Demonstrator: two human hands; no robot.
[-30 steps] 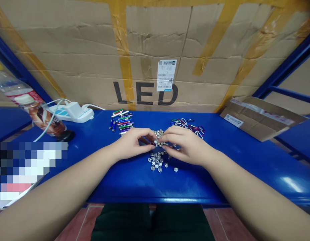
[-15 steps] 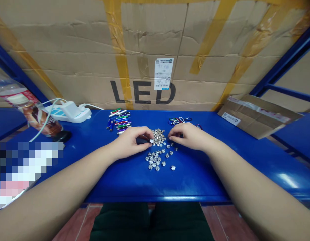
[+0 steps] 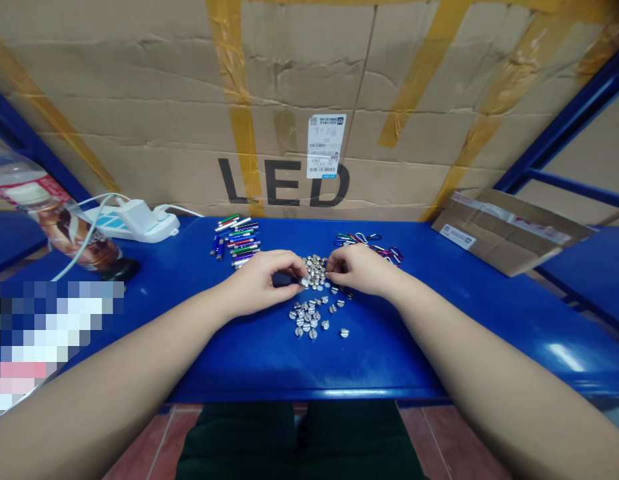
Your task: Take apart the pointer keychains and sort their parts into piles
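Observation:
My left hand point(image 3: 272, 280) is closed around a small black tube point(image 3: 285, 281), its round silvery end pointing right past the fingertips. Much of the tube is hidden by the fingers. At the right side of a pile of shiny button cells point(image 3: 317, 272), my right hand point(image 3: 357, 270) has its thumb and fingers pinched together. Whatever lies between those fingertips is too small to make out. Nearer to me, below both hands, several slotted silver metal caps point(image 3: 304, 317) lie scattered on the blue table point(image 3: 249, 363).
Coloured metal tubes point(image 3: 242, 243) lie behind my left hand, and carabiners point(image 3: 359, 238) behind my right. A power strip point(image 3: 152, 227) with a white cable and a tilted drink bottle point(image 3: 64, 227) are at left. A small cardboard box point(image 3: 509, 230) stands right; a large LED carton point(image 3: 179, 120) closes the back.
My right hand has moved left to the button cell pile, and its fingertips have come down there. My left hand stays almost in place with the black tube.

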